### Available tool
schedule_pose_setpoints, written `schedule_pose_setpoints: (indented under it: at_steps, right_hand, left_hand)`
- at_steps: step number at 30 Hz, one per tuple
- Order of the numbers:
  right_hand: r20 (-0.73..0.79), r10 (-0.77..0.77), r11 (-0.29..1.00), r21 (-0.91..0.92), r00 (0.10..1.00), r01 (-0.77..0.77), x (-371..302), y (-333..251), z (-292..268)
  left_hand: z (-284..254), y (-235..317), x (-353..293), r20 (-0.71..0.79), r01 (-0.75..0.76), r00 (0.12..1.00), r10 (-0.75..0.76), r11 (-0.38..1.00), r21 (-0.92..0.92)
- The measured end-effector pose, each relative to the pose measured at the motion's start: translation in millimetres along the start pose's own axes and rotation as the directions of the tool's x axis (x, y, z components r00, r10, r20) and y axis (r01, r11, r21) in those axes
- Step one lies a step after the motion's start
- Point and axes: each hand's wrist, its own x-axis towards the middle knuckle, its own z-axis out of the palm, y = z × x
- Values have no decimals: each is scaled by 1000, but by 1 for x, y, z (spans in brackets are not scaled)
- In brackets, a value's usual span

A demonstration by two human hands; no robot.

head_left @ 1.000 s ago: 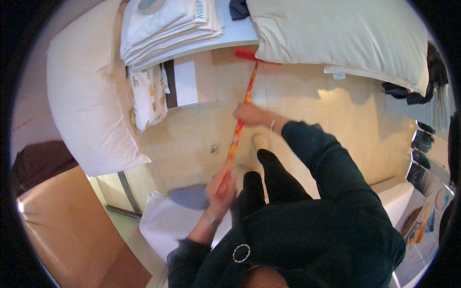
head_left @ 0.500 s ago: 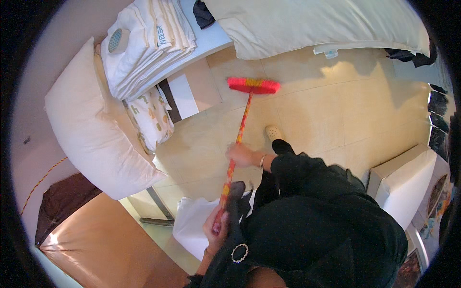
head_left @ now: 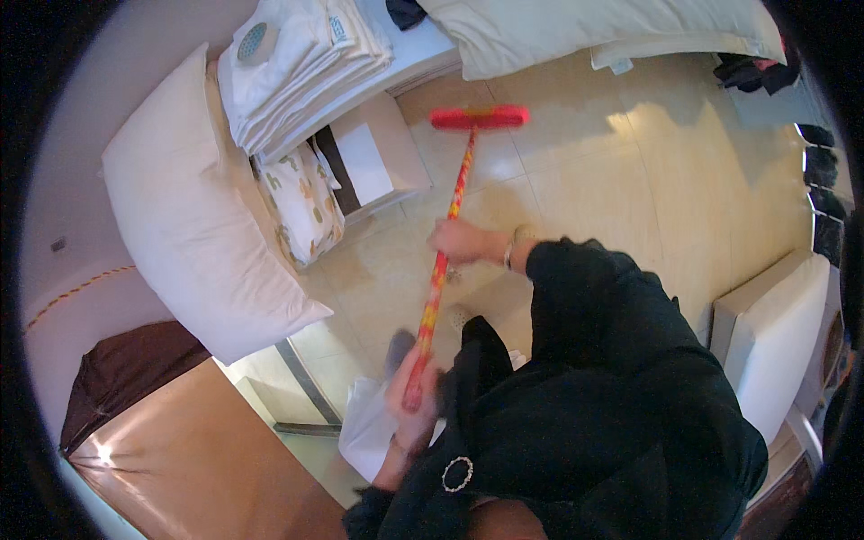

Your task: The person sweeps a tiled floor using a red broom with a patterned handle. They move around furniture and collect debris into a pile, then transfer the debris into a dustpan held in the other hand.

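Observation:
A broom [head_left: 461, 184] with a red and yellow patterned handle slants across the view. Its pink-red bristle head [head_left: 481, 117] lies on the tiled floor at the far side, slightly blurred. My right hand [head_left: 463, 241] is wrapped round the middle of the handle, with a bracelet at the wrist. Lower down and nearer to me, my left hand [head_left: 411, 393] grips the handle's end. The black sleeve of my right arm [head_left: 594, 288] reaches in from the right.
At the left, a large white pillow [head_left: 202, 216] leans by folded white towels [head_left: 301, 67] on a white surface. Patterned fabric [head_left: 301, 202] lies beneath. A brown padded surface [head_left: 207, 450] fills the lower left. Pale bedding [head_left: 594, 31] hangs at the far side; a white cushioned piece [head_left: 774, 342] stands right.
The broom head has moved farther away across the floor, with both hands still round the handle. My view has shifted, and my feet have changed position.

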Motion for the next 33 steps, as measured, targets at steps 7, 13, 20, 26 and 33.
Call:
schedule_pose_setpoints:
  at_steps: [7,13,20,26,33]
  right_hand:
    - [-66,-27,1000,5,997,27,30,30,110]
    - [-4,-14,997,80,1000,14,10,-139,214]
    - [-98,146,966,229,984,-120,-17,-266,196]
    - [-246,425,899,231,871,-373,-73,-231,191]
    - [-423,397,914,262,815,-309,-85,-166,253]
  left_hand:
    - [33,-125,-1,37,-293,955,293,956,0]
    - [-102,-184,-117,129,-230,965,229,973,-10]
    - [-217,-168,-162,209,-288,939,274,957,38]
    - [-164,-159,-135,212,-256,943,259,966,-40]
    - [-98,-185,-101,252,-200,934,253,955,-217]
